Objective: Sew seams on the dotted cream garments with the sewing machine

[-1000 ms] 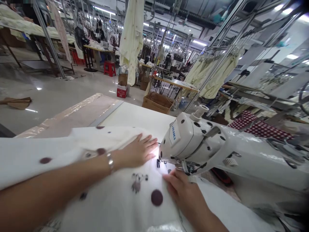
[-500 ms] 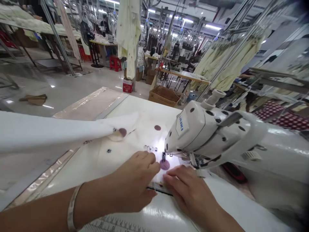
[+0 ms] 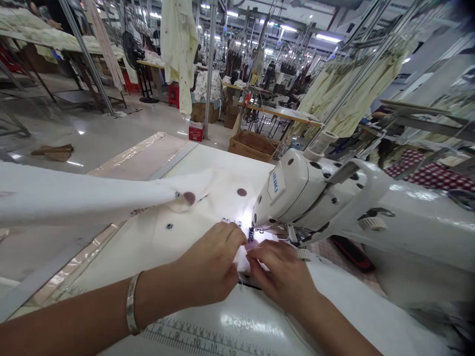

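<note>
A cream fabric (image 3: 156, 207) with dark red dots lies over the sewing table and trails off to the left. My left hand (image 3: 208, 267), a silver bangle on its wrist, curls its fingers onto the fabric's near edge just in front of the presser foot (image 3: 251, 233). My right hand (image 3: 282, 274) pinches the same edge from the right, its fingertips almost meeting the left hand's. The white sewing machine (image 3: 334, 207) stands right behind both hands, its lamp lighting the needle area.
A measuring tape (image 3: 193, 341) is printed along the table's near edge. A clear plastic strip (image 3: 126, 158) covers the table's far left corner. Beyond are a cardboard box (image 3: 252, 146), hanging pale garments (image 3: 178, 44), metal racks, other sewing tables and a polished floor.
The fabric was pulled through, so its end now sits at the needle. My left hand went from lying flat to curled, and both hands came together in a pinch on the edge.
</note>
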Tool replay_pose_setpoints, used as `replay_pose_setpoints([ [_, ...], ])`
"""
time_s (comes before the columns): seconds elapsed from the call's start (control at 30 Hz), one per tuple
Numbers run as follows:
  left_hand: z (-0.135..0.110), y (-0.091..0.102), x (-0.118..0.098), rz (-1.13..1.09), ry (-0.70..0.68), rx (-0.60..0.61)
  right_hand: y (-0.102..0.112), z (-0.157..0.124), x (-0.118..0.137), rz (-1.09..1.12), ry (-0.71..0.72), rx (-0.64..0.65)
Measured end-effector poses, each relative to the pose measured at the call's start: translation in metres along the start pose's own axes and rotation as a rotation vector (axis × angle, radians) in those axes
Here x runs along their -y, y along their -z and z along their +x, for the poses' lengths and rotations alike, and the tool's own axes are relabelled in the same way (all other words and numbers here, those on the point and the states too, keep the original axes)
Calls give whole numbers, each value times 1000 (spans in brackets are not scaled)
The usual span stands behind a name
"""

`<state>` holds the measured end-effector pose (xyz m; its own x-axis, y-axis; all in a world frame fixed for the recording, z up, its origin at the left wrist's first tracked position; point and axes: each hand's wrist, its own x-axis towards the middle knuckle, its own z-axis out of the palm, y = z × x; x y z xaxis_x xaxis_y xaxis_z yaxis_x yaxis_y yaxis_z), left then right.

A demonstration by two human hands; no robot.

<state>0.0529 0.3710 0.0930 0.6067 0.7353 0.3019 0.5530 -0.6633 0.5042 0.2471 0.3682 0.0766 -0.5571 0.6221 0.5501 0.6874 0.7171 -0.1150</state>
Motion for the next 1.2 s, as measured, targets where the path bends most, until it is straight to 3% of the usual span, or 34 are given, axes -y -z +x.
replay_pose_setpoints([
  [0.3, -2, -7, 5, -100, 71, -165, -1, 0, 2, -36, 19, 141],
  [0.4, -6, -5, 4, -189, 123, -185, -6, 5, 5, -35, 60, 104],
  [0.5, -8, -6, -1, -241, 82, -167, -7, 7, 5, 11, 81, 4],
  [0.6, -4, -11, -4, -181, 37, -150, -3, 6, 1, 85, 66, -14],
  [0.83, 7, -20, 2, 189, 31, 53, 3, -2, -11, 99, 58, 88],
  [1.2, -6, -11, 10, 193, -3, 130, -2, -9, -8, 9, 45, 230],
])
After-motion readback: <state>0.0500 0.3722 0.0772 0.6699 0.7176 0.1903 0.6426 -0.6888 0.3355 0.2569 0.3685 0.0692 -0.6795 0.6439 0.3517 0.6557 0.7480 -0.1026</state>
